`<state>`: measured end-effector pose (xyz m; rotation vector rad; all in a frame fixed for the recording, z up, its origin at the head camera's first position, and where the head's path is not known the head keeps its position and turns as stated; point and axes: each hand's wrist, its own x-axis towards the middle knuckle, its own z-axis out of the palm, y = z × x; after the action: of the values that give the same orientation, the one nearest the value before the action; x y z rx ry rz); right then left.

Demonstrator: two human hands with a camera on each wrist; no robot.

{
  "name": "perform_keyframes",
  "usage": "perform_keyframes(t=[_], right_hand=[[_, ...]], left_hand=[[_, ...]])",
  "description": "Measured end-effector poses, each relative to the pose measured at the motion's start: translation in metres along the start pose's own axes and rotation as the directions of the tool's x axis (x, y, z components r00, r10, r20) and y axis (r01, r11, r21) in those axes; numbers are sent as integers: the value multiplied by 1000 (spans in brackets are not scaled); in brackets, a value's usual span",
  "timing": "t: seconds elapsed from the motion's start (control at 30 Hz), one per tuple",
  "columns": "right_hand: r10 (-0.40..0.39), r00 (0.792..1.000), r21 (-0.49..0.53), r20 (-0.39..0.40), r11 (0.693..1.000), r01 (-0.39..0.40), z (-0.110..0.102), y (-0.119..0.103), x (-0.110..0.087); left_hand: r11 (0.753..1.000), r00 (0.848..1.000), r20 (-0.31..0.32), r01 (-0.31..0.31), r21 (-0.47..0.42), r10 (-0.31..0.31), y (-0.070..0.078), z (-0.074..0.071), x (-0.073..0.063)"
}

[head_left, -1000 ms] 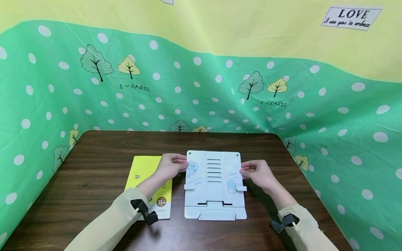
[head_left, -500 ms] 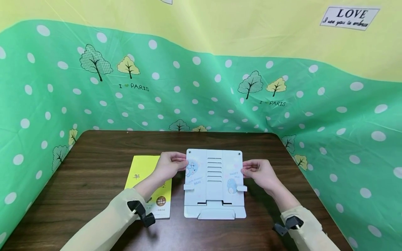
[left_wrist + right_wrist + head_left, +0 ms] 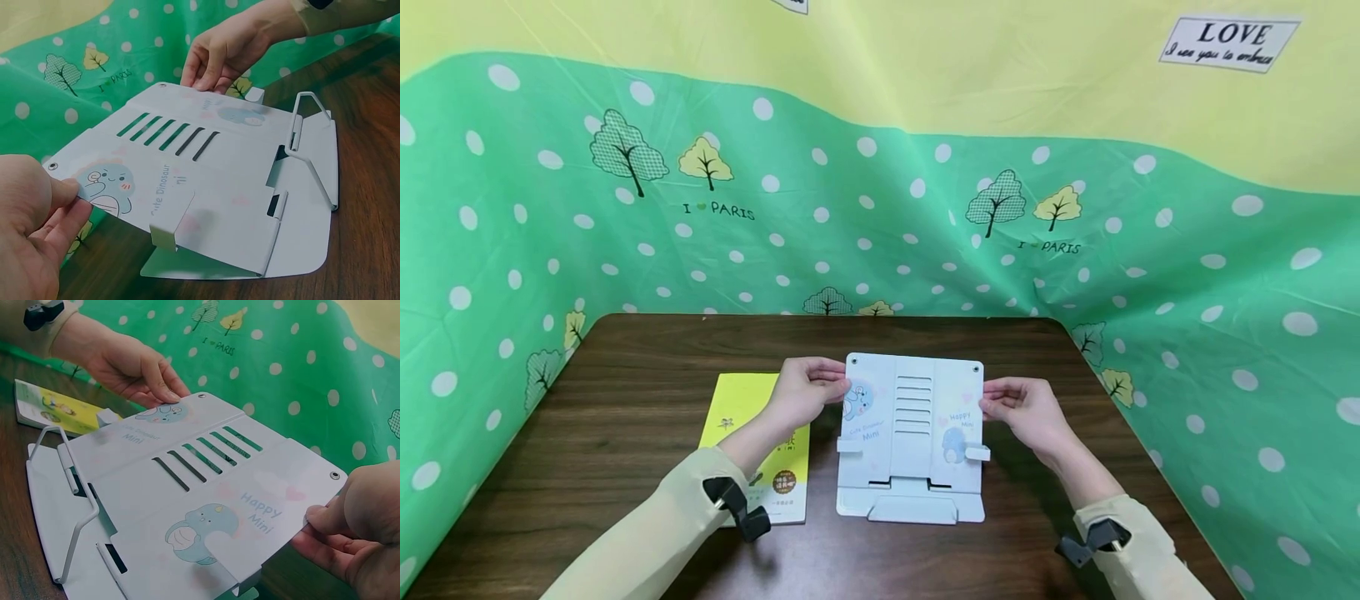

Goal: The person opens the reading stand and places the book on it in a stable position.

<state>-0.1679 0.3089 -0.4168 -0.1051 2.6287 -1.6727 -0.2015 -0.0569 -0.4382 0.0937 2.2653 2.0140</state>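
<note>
I have the white stand (image 3: 917, 458) in front of me on the brown surface (image 3: 625, 433), just to the right of the yellow book (image 3: 748, 406). Its slotted panel (image 3: 234, 153) tilts up from the base plate (image 3: 312, 234), which lies on the wood. My left grip (image 3: 800, 395) pinches the panel's left edge near the upper corner, thumb on the printed face, fingers underneath; my right grip (image 3: 1026, 412) pinches the opposite edge the same way.

I judge the panel thin and stiff, probably coated metal, light enough for fingertips yet smooth enough to slip if I hold it loosely. The hinge may resist, so equal pressure on both sides should avoid twisting it. These plain upper edges look like the best hold: lower down, the side clips (image 3: 850, 446) and the wire holder (image 3: 320, 184) could bend or catch my fingers.
</note>
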Motion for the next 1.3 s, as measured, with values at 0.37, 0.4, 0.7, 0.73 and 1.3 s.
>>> perform_keyframes(t=[0.37, 0.4, 0.7, 0.73, 1.3], right_hand=[[-5, 1000, 40, -23, 999, 6, -2, -8, -4], [-6, 1000, 45, -27, 999, 7, -2, -8, -4], [-16, 998, 32, -68, 999, 19, -3, -15, -9], [-19, 997, 32, -70, 999, 21, -3, -16, -9], [-38, 995, 63, -94, 997, 44, -5, -20, -15]], left_hand=[[999, 999, 16, -31, 12, 31, 9, -2, 5], [999, 999, 16, -34, 15, 34, 10, -2, 5], [998, 998, 21, -53, 39, 52, 18, -3, 6], [998, 998, 22, -54, 41, 54, 19, -3, 7], [995, 998, 22, -64, 76, 62, 24, -3, 9]])
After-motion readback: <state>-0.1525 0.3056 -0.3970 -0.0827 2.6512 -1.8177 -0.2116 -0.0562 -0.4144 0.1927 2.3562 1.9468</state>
